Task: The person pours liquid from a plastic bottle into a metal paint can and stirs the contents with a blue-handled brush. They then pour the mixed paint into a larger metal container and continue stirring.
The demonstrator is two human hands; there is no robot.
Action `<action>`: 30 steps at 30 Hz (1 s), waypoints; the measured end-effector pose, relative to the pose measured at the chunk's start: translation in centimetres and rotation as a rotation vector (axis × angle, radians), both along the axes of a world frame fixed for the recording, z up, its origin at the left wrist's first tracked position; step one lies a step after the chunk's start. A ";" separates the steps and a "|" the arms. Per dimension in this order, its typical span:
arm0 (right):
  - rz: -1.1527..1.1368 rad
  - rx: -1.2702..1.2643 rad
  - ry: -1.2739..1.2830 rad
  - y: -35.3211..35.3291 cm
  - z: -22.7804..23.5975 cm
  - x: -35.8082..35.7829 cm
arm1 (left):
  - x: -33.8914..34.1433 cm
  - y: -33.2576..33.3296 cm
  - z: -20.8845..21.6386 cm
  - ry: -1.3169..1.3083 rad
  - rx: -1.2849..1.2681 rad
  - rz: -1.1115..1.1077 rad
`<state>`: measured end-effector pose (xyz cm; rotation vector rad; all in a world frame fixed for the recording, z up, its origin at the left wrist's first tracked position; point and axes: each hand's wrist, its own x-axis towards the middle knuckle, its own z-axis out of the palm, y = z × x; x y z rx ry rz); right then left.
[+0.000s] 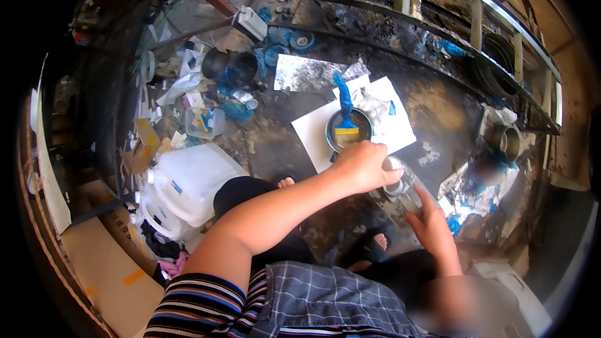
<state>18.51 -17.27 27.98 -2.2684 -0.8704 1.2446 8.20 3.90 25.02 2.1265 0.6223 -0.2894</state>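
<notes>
Clear container: we are holding the white-ended clear container (pixel 409 184) above the floor (pixel 432 101), between our two hands, to the lower right of the pan.
Long axis: we are seeing it slanting from the white end, beside the left thumb, down and right toward the right hand (its far end is blurring out, so we are judging).
Left hand: we are reaching across with the left hand (pixel 363 166), its fingers curling in and appearing to pinch the white end.
Right hand: we are placing the right hand (pixel 431 224) at the lower end, thumb and forefinger standing apart; we are unable to tell whether they are pressing.
Nearer hand: we are finding both close, the left nearer the white end.
Pan and brush: we are leaving the blue-handled brush (pixel 346 128) lying across the round pan (pixel 328 131), on white sheets (pixel 308 130).
</notes>
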 end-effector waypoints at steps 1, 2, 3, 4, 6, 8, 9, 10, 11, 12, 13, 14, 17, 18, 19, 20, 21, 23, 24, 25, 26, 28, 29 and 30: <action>0.027 -0.003 -0.009 -0.1 0.2 -0.1 | 0.1 -0.1 0.9 -0.111 -0.069 0.029; 0.055 -0.006 -0.018 0.5 0.3 -0.3 | 0.1 -0.3 1.7 -0.221 -0.138 0.061; 0.090 -0.008 -0.026 0.7 0.4 -0.2 | -0.1 -1.1 1.9 -0.368 -0.242 0.091; 0.145 0.059 -0.073 0.1 -0.9 -0.4 | -0.5 -2.2 2.2 -0.514 -0.345 0.124; -0.005 0.080 0.025 -0.1 -1.0 -0.3 | -0.5 -4.1 3.5 -0.653 -0.500 0.065; -0.082 0.104 0.111 0.0 -0.2 -0.1 | -0.5 -5.2 4.7 -0.737 -0.539 -0.019; 0.000 0.122 0.086 0.9 0.1 -0.4 | -1.0 -5.8 4.4 -0.797 -0.554 -0.015; 0.060 0.137 0.084 2.1 0.9 -0.6 | -1.3 -6.0 4.4 -0.826 -0.483 -0.032; 0.097 0.137 0.082 3.0 1.0 -0.9 | -1.4 -6.5 4.2 -0.857 -0.474 -0.005; 0.120 0.146 0.071 3.8 1.0 -0.9 | -1.3 -6.9 4.1 -0.898 -0.463 0.011; 0.134 0.147 0.068 4.4 0.9 -1.0 | -1.3 -7.0 4.0 -0.930 -0.452 0.028; 0.146 0.147 0.067 4.8 0.6 -1.1 | -1.4 -7.1 4.0 -0.959 -0.439 0.046; 0.156 0.148 0.062 5.7 -0.7 -1.2 | -1.4 -6.4 4.5 -0.999 -0.458 0.116; 0.155 0.146 0.056 5.8 -0.9 -1.1 | -1.5 -6.2 4.9 -1.009 -0.482 0.139; 0.158 0.146 0.048 5.8 -1.0 -0.8 | -1.4 -6.0 5.2 -1.006 -0.506 0.173; 0.158 0.151 0.041 6.0 -1.4 -0.7 | -1.2 -5.5 5.4 -1.001 -0.531 0.205; 0.158 0.158 0.041 6.2 -1.9 -0.7 | -1.1 -5.2 5.5 -0.988 -0.552 0.239; 0.155 0.163 0.043 6.4 -2.7 -0.7 | -1.0 -5.2 5.6 -0.869 -0.756 0.320; 0.160 0.167 0.049 6.7 -3.2 -0.6 | -0.9 -5.1 5.5 -0.801 -0.852 0.365; 0.160 0.169 0.052 6.9 -3.6 -0.7 | -0.8 -4.9 5.4 -0.846 -0.822 0.402; 0.159 0.169 0.051 7.1 -4.1 -0.7 | -0.6 -4.9 5.3 -0.858 -0.818 0.424; 0.161 0.167 0.045 7.3 -4.7 -0.6 | -0.3 -4.9 5.2 -0.884 -0.811 0.464; 0.160 0.166 0.042 7.4 -5.0 -0.5 | -0.2 -4.9 5.1 -0.897 -0.767 0.451; 0.158 0.163 0.039 7.3 -5.3 -0.3 | -0.2 -4.9 5.1 -0.909 -0.721 0.437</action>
